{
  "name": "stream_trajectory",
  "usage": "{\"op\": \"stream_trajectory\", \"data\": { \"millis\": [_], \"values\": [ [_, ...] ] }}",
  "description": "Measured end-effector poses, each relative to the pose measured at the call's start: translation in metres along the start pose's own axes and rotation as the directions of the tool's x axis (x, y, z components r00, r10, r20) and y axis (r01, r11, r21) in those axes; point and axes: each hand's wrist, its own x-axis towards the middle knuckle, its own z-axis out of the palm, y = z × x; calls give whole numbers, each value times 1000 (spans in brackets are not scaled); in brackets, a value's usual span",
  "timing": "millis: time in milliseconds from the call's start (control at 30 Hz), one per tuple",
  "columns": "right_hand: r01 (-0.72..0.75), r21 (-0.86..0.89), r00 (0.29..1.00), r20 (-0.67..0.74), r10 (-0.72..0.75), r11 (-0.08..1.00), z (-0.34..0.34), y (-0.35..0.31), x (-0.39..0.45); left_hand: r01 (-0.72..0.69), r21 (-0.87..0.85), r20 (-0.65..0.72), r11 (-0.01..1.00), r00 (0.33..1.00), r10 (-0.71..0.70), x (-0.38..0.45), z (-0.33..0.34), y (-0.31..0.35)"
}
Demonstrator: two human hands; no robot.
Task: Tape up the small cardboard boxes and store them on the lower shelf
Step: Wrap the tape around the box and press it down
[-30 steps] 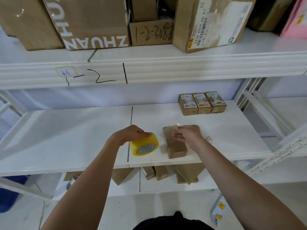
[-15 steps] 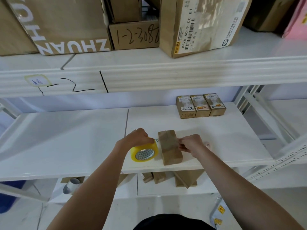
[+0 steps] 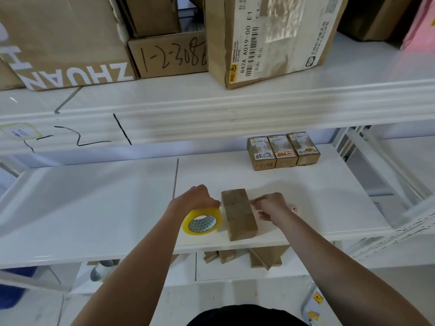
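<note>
Head view, centre frame: left hand (image 3: 196,198) grips the yellow tape roll (image 3: 202,222) beside the small cardboard box (image 3: 239,214) on the white shelf (image 3: 94,208); right hand (image 3: 273,205) pinches what may be the tape end (barely visible). Slack tape could wrinkle or self-stick; the box sits near the edge.

Both forearms were bare from the bottom edge of the frame up to the wrists, with no sleeves, watch, bracelet or gloves showing on them. The left hand (image 3: 196,198) and the right hand (image 3: 271,205) were likewise uncovered, and no rings could be made out. At the bottom centre a rounded patch of dark, nearly black clothing (image 3: 244,316) showed on the person's torso, plain and without visible markings.
</note>
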Motion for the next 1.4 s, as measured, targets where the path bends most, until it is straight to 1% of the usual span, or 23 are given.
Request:
{"op": "stream_trajectory", "data": {
  "millis": [100, 267, 667, 767, 933, 1033, 1100, 1133, 1200, 1233, 1300, 1367, 1400],
  "values": [
    [46, 20, 999, -1, -46, 999, -2, 2, 1, 0, 6, 8, 1000, 1000, 0, 3, 1, 3],
    [96, -78, 995, -32, -99, 992, -2, 3, 0, 0, 12, 10, 1000, 1000, 0, 5, 2, 2],
    [65, -135, 993, -86, -78, 989, 11, 3, 5, 15, 25, -13, 1000, 1000, -15, 9, 4, 4],
    [39, -113, 993, -105, -51, 993, 14, 5, 7, 27, 27, 6, 999, 1000, -28, 8, 6, 5],
    [-49, 30, 994, -92, 52, 998, 17, 13, 12, 62, 10, 20, 998, 998, -62, 4, 15, 3],
    [-47, 27, 993, -103, 49, 999, 19, 16, 14, 56, -3, 18, 998, 998, -56, 2, 16, 4],
    [-21, -28, 992, -125, 18, 999, 22, 17, 13, 48, -19, 15, 999, 999, -48, 1, 17, 4],
    [12, -77, 989, -144, -23, 997, 23, 18, 12, 45, -27, 11, 999, 999, -44, 1, 17, 3],
    [115, -248, 966, -196, -166, 962, 26, 17, 6, 39, -41, 6, 998, 999, -38, 1, 19, 1],
    [173, -373, 941, -211, -265, 912, 28, 16, 3, 38, -51, 6, 998, 999, -37, 1, 20, 0],
    [242, -617, 885, -177, -432, 749, 37, 12, -5, 41, -71, 7, 997, 999, -40, 1, 20, -2],
    [275, -738, 848, -115, -517, 616, 48, 7, -13, 49, -85, 11, 995, 999, -48, 1, 19, -3],
    [287, -763, 842, -87, -532, 580, 52, 5, -16, 53, -90, 16, 994, 999, -52, 0, 18, -4]
  ]
}}
